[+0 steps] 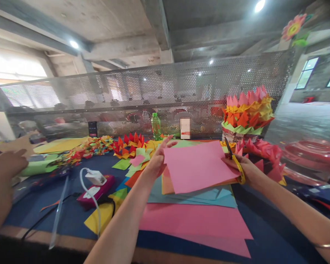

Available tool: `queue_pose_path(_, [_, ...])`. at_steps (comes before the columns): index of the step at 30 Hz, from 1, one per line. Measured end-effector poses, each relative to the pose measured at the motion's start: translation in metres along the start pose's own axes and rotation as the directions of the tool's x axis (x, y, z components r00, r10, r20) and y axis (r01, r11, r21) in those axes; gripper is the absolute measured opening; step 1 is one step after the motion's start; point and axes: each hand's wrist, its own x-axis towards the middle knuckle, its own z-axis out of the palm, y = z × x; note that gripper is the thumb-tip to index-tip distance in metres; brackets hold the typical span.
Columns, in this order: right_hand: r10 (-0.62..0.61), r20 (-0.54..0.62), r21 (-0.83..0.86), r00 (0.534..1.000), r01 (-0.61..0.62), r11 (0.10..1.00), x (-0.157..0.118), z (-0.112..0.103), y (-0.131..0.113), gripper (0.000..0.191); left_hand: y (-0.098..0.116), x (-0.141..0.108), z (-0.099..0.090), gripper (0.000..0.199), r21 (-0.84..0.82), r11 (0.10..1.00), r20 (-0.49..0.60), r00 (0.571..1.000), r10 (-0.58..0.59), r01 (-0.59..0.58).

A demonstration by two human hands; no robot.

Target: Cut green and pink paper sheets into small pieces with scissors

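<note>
A pink sheet of paper (199,165) is raised at a tilt over a stack of coloured paper. My left hand (158,157) is at its left edge, fingers stretched out and apart, the sheet covering part of the hand. At the sheet's right edge, my right hand (244,168) is closed around yellow-handled scissors (239,169), dark blades pointing up and away. Its fingertips also meet the sheet's edge. Beneath lie blue sheets (187,197) and larger pink sheets (195,220).
Left of my forearm are a purple power strip (89,196) with a white charger (96,177) and cables. Folded paper pieces (130,145), a green-capped bottle (156,126) and a tiered paper flower stack (247,113) stand behind. Another person's hand (8,172) holds brown paper at far left.
</note>
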Motion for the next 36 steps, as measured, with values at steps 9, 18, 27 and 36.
queue_pose_path(9, [0.172, 0.098, 0.027, 0.980, -0.175, 0.984, 0.000, -0.002, 0.002, 0.032, 0.006, -0.008, 0.003, 0.025, -0.040, 0.999, 0.305, 0.952, 0.018, -0.006])
queue_pose_path(18, [0.099, 0.042, 0.114, 0.994, -0.104, 0.988, -0.005, 0.002, -0.005, 0.031, 0.004, 0.004, 0.006, 0.018, -0.265, 0.934, -0.062, 0.971, 0.233, -0.241])
queue_pose_path(27, [0.019, 0.200, 0.152, 0.980, -0.050, 0.987, -0.036, 0.029, -0.032, 0.057, 0.000, -0.005, 0.024, 0.015, -0.237, 0.957, 0.002, 0.985, 0.175, -0.170])
queue_pose_path(36, [0.013, 0.152, 0.171, 0.988, -0.039, 0.984, -0.042, 0.031, -0.039, 0.057, -0.004, -0.012, 0.033, 0.013, 0.099, 0.972, 0.214, 0.959, 0.188, -0.212])
